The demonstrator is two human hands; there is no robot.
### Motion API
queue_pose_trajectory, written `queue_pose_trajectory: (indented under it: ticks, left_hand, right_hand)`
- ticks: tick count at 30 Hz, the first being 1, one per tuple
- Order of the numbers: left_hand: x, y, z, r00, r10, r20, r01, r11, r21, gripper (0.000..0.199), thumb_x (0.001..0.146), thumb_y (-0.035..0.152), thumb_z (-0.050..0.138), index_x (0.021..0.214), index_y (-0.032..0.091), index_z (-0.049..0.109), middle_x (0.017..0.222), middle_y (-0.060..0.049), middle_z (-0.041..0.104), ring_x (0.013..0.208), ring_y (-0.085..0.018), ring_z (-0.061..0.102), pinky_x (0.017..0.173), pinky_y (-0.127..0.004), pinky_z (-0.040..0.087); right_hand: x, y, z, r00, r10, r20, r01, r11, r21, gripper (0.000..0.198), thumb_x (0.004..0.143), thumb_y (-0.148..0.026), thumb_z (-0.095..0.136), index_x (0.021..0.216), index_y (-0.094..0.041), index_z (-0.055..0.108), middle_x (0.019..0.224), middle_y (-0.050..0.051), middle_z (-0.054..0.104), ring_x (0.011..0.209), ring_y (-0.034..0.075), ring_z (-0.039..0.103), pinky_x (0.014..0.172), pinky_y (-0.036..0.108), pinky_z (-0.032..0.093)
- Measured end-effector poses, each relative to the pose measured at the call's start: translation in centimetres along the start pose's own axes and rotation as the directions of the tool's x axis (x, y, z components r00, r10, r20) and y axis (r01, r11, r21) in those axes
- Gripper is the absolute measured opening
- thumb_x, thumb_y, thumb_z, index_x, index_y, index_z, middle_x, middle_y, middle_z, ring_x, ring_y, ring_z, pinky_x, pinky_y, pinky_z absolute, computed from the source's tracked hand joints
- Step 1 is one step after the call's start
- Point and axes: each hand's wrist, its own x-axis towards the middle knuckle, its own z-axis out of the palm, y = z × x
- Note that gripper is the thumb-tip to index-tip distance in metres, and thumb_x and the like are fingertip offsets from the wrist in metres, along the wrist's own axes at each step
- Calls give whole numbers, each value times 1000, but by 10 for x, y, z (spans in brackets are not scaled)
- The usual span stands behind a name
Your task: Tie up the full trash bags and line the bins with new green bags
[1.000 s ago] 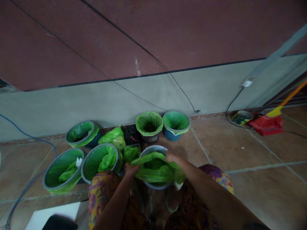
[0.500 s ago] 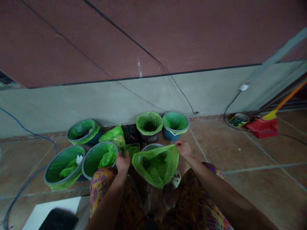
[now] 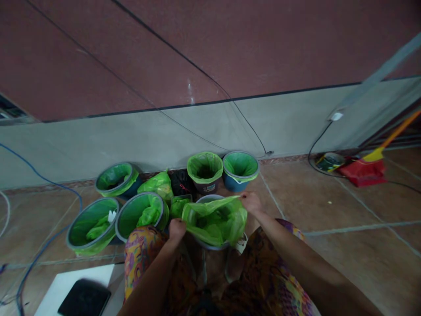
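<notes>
A green plastic bag (image 3: 215,224) sits inside a grey-rimmed bin (image 3: 210,198) between my knees, its mouth stretched wide. My left hand (image 3: 177,229) is closed on the near left edge of the bag. On the far right edge, my right hand (image 3: 251,202) pinches the bag and pulls it up and outward. The bin's far rim shows behind the bag; most of its body is hidden under the plastic. Just left of the bag is a small container (image 3: 180,205) with green plastic in it.
Green-lined bins (image 3: 141,215) stand at the left, beside a tied green bag (image 3: 158,186) and a black bag (image 3: 180,182). Two more lined bins (image 3: 241,171) stand by the wall. A red dustpan (image 3: 363,172) lies right; a blue hose (image 3: 42,250) and a black device (image 3: 84,298) are left.
My left hand has moved right and down from beside the bag onto its edge, now gripping it. The bag's near side is lower over the bin; my right hand keeps its hold.
</notes>
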Motion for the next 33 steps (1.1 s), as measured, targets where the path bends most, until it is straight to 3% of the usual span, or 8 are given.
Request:
queue_pose_trajectory:
  ticks: [5,10,13,16,19,21,29,33]
  left_hand:
    - [15,6,-36,999,-24,-26,20,988,-151,19,81,22,55,68,15,67,61,-5,65,60,-16,61,52,-24,39]
    - [2,10,-42,997,-75,33,82,902,-424,22,82,26,53,64,19,65,54,-2,62,53,-15,60,50,-24,43]
    - [-10,20,-50,999,-33,-34,5,789,-614,21,80,33,55,77,17,69,70,-5,70,65,-16,65,57,-25,48]
    - [-19,45,-63,989,90,-114,-145,655,-741,31,74,39,63,91,15,71,90,-6,74,83,-17,67,74,-26,51]
    - [-24,81,-71,944,315,-96,-276,597,-754,29,69,41,69,82,15,74,79,-5,73,78,-17,66,76,-27,50]
    - [-26,104,-72,923,382,-49,-291,609,-738,24,67,38,70,73,15,73,67,-3,70,67,-15,62,69,-26,49]
    - [-25,140,-90,863,479,-160,-444,569,-692,19,71,30,61,71,15,73,68,-1,70,64,-13,59,65,-23,46]
    - [-25,139,-102,898,419,-135,-393,627,-673,19,69,29,61,59,15,68,56,0,63,57,-12,54,57,-23,42]
  right_hand:
    - [6,-7,-25,993,-25,-119,33,997,66,18,80,-24,58,82,-21,75,84,3,74,77,15,66,63,21,43]
    - [-2,-3,-22,997,7,-77,11,974,227,19,77,-25,57,62,-19,67,62,2,67,56,13,58,51,22,36]
    - [-8,-10,-21,990,7,-139,65,859,509,20,76,-32,55,65,-18,66,59,1,64,52,13,54,49,22,38]
    - [-13,-37,-29,972,-153,-178,232,750,620,25,75,-39,57,75,-17,68,64,2,66,57,13,56,55,23,41]
    - [-23,-78,-39,941,-327,-83,322,799,508,21,76,-33,56,71,-17,68,60,0,63,56,13,54,57,24,40]
    - [-32,-106,-44,915,-403,-29,373,813,447,19,76,-29,56,67,-17,66,58,0,62,55,12,53,57,23,38]
    - [-54,-170,-62,850,-514,-118,464,623,629,20,76,-23,56,92,-17,67,68,-2,65,62,11,56,62,22,43]
    - [-57,-177,-67,861,-504,-67,414,618,668,29,71,-21,60,98,-15,65,62,-4,60,57,10,53,57,21,40]
